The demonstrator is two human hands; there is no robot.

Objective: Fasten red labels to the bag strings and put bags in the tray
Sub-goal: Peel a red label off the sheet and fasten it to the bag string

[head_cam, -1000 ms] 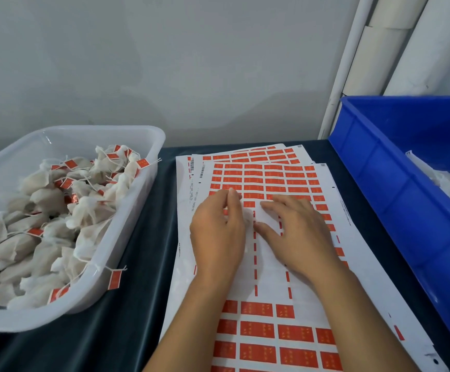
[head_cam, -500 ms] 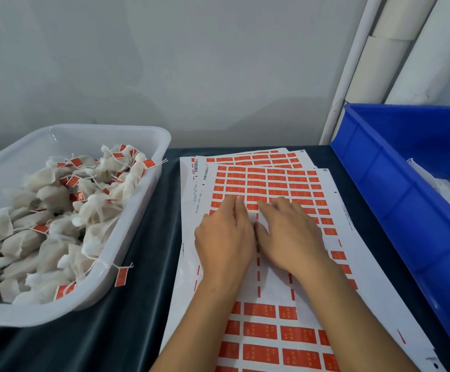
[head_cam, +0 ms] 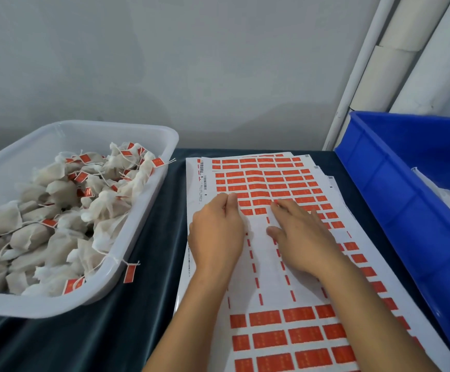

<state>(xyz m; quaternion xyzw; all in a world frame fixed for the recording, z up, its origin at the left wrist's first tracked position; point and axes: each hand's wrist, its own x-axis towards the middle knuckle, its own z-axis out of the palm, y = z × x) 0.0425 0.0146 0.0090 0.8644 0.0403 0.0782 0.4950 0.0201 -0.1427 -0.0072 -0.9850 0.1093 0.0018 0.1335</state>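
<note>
1. The label sheets lay in a fanned stack on the dark cloth and served as the reference landmark. Rows of red labels covered the far part of the top sheet, and more rows covered its near part. Between them ran a white band carrying only thin red strips.

2. The left hand rested palm down on the left part of the top sheet. Its thumb and forefinger were pressed together at the near edge of the far label rows. Whether a label sat between them could not be determined.

3. The right hand lay flat on the white band, just right of the left hand and not touching it. Its fingers were extended, with their tips on the nearest row of red labels. It gripped nothing.

4. The white tray stood to the left of the label sheets, near them but apart. It held a heap of pale bags, many with red labels already on their strings.

5. One tagged string hung over the tray's rim on the side facing the sheets.

6. The blue bin stood to the right of the label sheets, close to their edge. Pale material lay inside it; what it was could not be determined.
</note>
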